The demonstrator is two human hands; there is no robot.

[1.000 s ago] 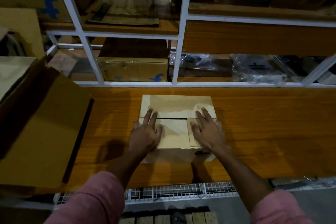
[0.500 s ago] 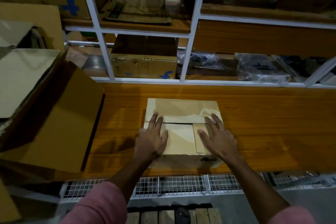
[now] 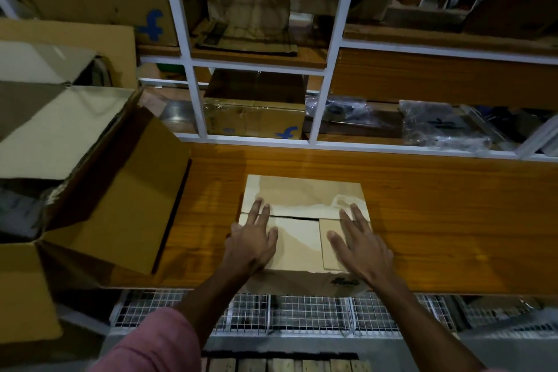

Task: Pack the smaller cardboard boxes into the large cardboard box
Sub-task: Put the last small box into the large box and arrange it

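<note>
The small tan cardboard box [image 3: 305, 229] sits at the near edge of the orange-brown wooden shelf board [image 3: 437, 214], roughly at mid-length, with its front face reaching the board's near edge. Its top flaps are folded down but not sealed; a dark gap shows between the far flap and the two near flaps.

The left hand [image 3: 252, 240] rests flat on the left side of the box top, fingers straight and spread, gripping nothing. The right hand [image 3: 357, 243] rests flat on the right side in the same way, fingers extended across the flap seam.

The large brown cardboard box [image 3: 99, 199] stands at the left end of the board, well apart from the small box, with its flaps open and one flap leaning toward the board.

Probable faults from this state:

- Flap spring-back. The flaps appear held only by palm pressure; releasing the hands to take a grip may let them lift.
- Drop at the near edge. The box sits at the edge above the white wire mesh [image 3: 302, 311]; a pull toward the person could tip it off.
- Fouling on entry. The leaning flap of the large box may catch the small box during transfer.
- Poor fit. What already lies inside the large box cannot be made out, so the free space is unknown.
</note>
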